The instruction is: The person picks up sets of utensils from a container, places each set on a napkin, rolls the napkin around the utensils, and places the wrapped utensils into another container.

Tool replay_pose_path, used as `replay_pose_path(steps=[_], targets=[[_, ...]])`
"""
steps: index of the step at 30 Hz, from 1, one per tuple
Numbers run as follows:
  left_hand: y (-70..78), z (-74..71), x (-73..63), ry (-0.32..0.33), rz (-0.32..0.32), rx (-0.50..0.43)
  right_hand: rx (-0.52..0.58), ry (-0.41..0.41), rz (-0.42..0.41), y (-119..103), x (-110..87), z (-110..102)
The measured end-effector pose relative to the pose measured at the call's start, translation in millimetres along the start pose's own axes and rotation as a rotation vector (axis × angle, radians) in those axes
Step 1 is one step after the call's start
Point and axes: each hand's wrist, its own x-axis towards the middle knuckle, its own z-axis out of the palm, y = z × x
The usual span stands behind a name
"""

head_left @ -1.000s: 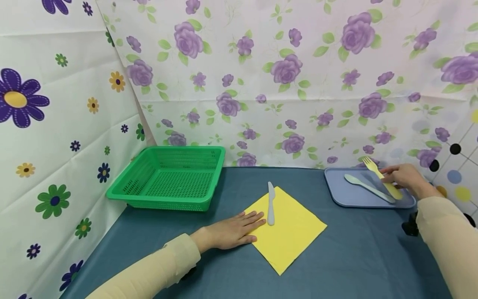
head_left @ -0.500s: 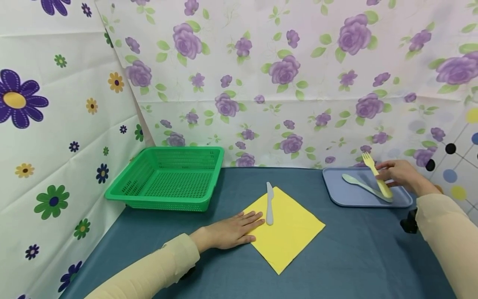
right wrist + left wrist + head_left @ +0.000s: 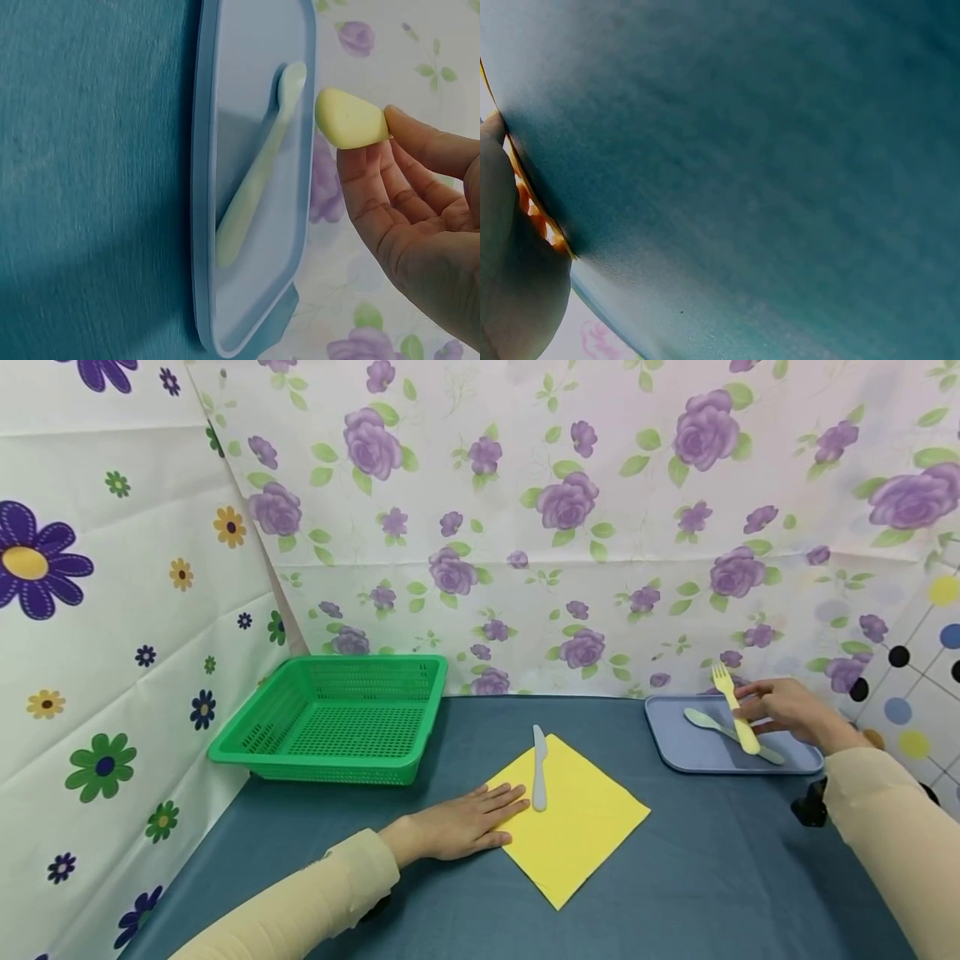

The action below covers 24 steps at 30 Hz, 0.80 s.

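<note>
My right hand [image 3: 787, 710] pinches a yellow fork [image 3: 735, 710] between thumb and fingers, tines up, above the blue tray [image 3: 663, 747]. In the right wrist view the fork's handle end [image 3: 351, 120] points at the camera, held clear of the tray. A pale green spoon [image 3: 705, 720] lies slantwise on the tray, partly behind the fork in the head view. My left hand [image 3: 468, 822] lies flat with fingers spread on the left corner of a yellow napkin [image 3: 585, 827]. Beside its fingertips a grey knife [image 3: 539, 777] lies on the napkin's left part.
A green plastic basket [image 3: 330, 770] stands at the back left of the table with its blue cloth [image 3: 690, 868]. Flowered curtains [image 3: 480, 527] hang behind and to the left. A dark device [image 3: 810, 806] sits under the right wrist.
The right hand has lifted the yellow fork off the tray area and shifted it slightly left and up, turning it more upright. The left hand, napkin and knife stay put.
</note>
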Motion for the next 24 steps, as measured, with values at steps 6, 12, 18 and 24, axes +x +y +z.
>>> replay_pose_path(steps=[6, 12, 18, 24], targets=[[-0.3, -1.0, -0.6, -0.008, -0.001, -0.006, 0.026, -0.017, -0.019, -8.1, 1.8, 9.8], [-1.0, -1.6, -0.3, -0.007, -0.001, -0.013, 0.036, -0.027, -0.019, -15.1, 4.2, 14.5], [-3.0, 1.2, 0.9, -0.005, 0.000, -0.007, 0.072, -0.045, -0.009, -18.6, 7.4, 22.3], [-2.2, 1.0, 1.1, -0.009, 0.003, -0.011, 0.071, -0.041, -0.003, -20.9, 9.4, 31.1]])
